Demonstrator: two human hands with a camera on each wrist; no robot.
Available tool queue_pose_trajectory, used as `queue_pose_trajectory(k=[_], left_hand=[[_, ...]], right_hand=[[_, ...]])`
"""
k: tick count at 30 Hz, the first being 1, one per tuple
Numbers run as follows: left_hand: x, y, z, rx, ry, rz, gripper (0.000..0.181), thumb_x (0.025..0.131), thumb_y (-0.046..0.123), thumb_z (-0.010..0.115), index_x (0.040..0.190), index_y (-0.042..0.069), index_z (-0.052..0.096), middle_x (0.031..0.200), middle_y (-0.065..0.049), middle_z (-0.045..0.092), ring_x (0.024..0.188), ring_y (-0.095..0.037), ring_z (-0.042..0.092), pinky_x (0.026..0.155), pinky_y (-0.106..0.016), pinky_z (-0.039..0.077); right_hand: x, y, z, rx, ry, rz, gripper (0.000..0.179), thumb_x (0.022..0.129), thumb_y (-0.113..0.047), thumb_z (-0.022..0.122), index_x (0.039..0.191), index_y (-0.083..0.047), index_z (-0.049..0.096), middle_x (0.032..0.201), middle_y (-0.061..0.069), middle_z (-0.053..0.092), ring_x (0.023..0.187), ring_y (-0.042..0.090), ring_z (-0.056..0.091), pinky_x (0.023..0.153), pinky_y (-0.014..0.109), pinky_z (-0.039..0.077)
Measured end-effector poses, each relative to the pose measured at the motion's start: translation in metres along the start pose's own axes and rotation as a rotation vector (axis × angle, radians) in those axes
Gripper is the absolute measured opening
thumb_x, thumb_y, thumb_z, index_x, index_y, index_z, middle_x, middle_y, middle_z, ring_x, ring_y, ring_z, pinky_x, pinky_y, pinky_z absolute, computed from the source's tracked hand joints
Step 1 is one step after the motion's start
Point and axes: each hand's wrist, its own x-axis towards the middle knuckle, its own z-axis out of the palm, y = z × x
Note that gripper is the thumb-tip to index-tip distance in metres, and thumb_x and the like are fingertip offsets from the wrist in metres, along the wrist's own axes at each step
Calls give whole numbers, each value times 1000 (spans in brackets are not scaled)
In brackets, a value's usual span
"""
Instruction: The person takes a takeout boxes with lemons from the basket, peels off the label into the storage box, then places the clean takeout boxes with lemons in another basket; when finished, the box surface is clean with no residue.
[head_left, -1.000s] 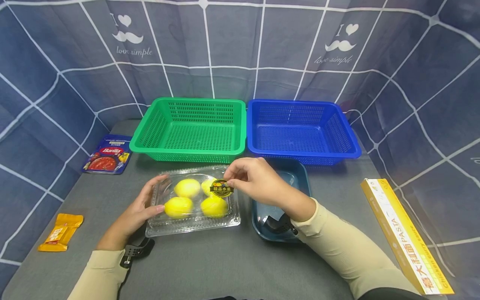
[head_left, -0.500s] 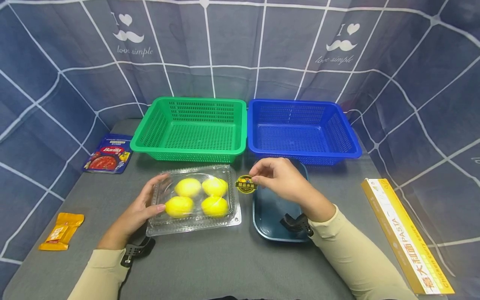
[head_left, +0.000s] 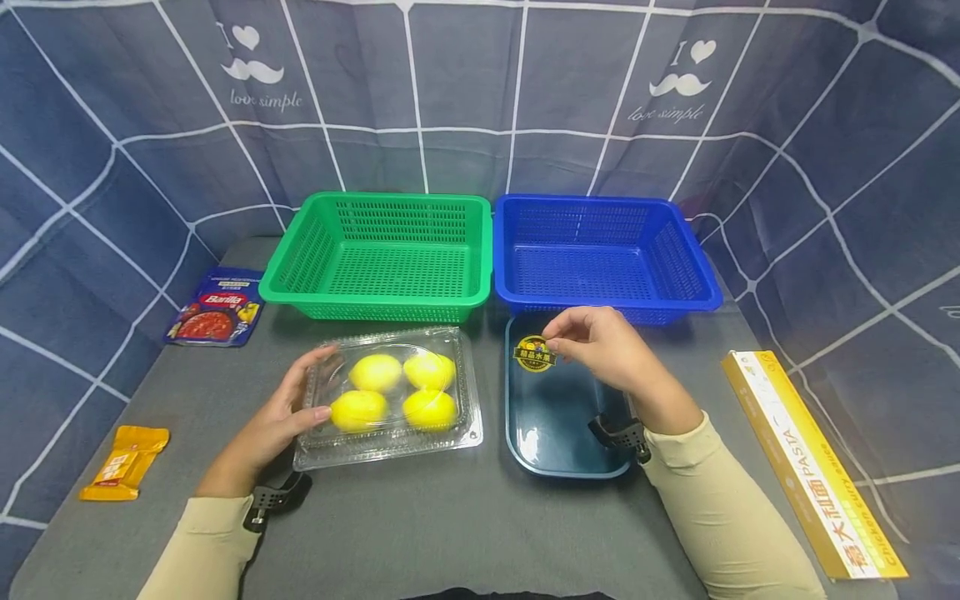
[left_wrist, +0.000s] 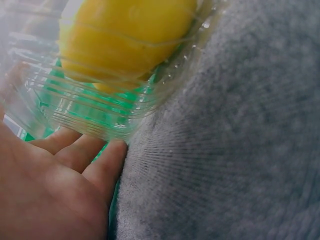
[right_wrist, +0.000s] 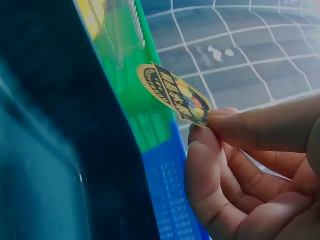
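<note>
We judge the label (head_left: 534,354) freed but not yet set down: our right fingers (right_wrist: 202,167) pinch it above the tray (head_left: 558,429), while our left fingers (left_wrist: 107,165) grip the box (head_left: 390,447), which looks closed, lemons (head_left: 377,372) inside.

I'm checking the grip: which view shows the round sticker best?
The right wrist view: the round sticker appears large, edge pinched by the right hand. The head view shows it smaller, against the dark tray; the left wrist view doesn't.
</note>
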Motion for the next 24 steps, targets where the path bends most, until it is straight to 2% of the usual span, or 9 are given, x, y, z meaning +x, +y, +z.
queue_pose_trajectory(k=[6,14,20,24], left_hand=[[1,-2,0,9,12,-21,80,94,4,63,164,17,28,170,-6,22,157,-28,6,109,-82,-5],[0,0,1,12,16,-29,80,94,4,64,165,18,28,170,-5,23,156,-24,9,109,-83,-3],[1,1,1,5,9,-16,81,94,2,63,165,17,27,170,-6,23,155,-22,12,111,-81,-1],[0,1,1,6,7,-9,81,94,1,63,165,16,27,170,-6,23,155,-20,14,111,-80,0]], right_hand=[[2,12,-9,-105,-53,-3,5,93,1,77,98,-2,77,85,2,73,79,21,67,70,32,55],[4,23,-13,-145,-128,46,6,93,2,76,97,-2,76,83,2,72,77,30,70,67,35,55],[5,30,-12,-187,-156,52,7,91,3,77,93,-4,76,80,1,73,71,23,70,64,35,55],[5,33,-7,-254,-193,58,11,87,5,78,89,-6,76,78,-1,72,70,18,69,63,32,55]])
